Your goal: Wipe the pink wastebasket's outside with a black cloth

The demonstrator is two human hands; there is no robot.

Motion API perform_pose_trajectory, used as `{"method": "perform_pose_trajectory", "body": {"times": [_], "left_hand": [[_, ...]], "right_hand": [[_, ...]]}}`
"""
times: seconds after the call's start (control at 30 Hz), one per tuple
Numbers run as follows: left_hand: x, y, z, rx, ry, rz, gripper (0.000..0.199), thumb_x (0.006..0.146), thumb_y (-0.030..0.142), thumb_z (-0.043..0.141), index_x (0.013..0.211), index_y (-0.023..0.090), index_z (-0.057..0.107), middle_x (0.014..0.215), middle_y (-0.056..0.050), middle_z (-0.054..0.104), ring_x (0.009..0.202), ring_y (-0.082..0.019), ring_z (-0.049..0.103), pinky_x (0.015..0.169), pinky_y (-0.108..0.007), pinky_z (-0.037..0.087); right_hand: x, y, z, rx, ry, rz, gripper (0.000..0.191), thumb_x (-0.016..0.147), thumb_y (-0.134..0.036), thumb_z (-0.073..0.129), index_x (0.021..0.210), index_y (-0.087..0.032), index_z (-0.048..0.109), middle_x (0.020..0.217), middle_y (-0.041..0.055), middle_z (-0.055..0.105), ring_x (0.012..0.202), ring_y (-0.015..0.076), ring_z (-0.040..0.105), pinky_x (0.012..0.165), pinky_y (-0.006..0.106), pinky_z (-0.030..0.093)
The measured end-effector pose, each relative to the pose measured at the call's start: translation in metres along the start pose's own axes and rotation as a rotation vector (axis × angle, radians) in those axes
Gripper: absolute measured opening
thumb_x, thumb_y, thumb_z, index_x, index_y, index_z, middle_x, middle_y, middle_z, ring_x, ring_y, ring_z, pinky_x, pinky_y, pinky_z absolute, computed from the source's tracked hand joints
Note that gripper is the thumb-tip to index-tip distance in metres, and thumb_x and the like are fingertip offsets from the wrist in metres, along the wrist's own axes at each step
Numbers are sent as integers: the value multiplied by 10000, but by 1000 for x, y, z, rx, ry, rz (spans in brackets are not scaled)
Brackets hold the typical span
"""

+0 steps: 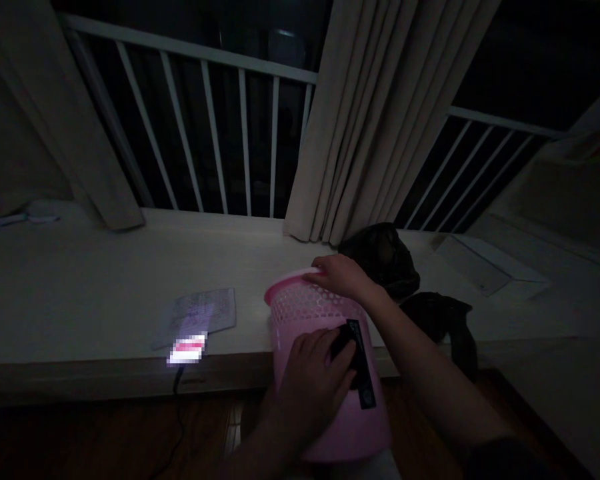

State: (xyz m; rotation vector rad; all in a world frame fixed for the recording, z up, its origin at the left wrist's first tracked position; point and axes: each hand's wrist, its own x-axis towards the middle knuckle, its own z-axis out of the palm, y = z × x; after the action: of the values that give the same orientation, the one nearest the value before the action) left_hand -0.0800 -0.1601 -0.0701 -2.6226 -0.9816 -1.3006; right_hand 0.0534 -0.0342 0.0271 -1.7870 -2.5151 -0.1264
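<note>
Sill [105, 287] dim; R hand [341, 275] gripped pink bin [353, 423] rim, L hand [313, 377] grip unclear; prob. steadying it, next needed firm 2-hand hold.

Left of the pink plastic wastebasket [313, 319], a bare stretch of window ledge [243, 250] leaves passage toward the white railing [245, 133]; behind and right, a beige curtain [365, 113] and black plastic bags [387, 260] obstruct.

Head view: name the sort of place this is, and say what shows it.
Most likely a room in a home, beside windows, in dim light. Long beige curtains, a white railing before the dark panes and a broad pale ledge suggest it.
</note>
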Motion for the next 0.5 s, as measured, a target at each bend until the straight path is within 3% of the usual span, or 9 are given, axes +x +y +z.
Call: {"method": "perform_pose_trajectory", "body": {"times": [0.13,0.27,0.5], "left_hand": [[-1,-5,-2,-27,51,-11,296,845,187,554,1136,148,593,1201,-169,626,1087,-304,582,856,-483,520],[1,-8,-4,-55,60,16,309,854,145,525,1160,151,571,1218,-163,627,1114,-271,582,886,-447,519],[-5,-1,-7,58,16,-61,420,845,88,459,1239,181,567,1289,-169,571,1181,-277,547,920,-468,504]], "right_hand": [[16,2,-2,-1,-103,-32,625,872,-721,385,955,-200,721,968,112,728,928,266,663,732,297,436],[25,-6,1,22,-99,-3,764,849,-779,307,938,-156,739,985,166,723,962,303,659,793,343,450],[21,-16,5,66,-15,77,709,966,-595,223,1089,-94,710,1121,216,686,1088,318,623,887,388,441]]}}
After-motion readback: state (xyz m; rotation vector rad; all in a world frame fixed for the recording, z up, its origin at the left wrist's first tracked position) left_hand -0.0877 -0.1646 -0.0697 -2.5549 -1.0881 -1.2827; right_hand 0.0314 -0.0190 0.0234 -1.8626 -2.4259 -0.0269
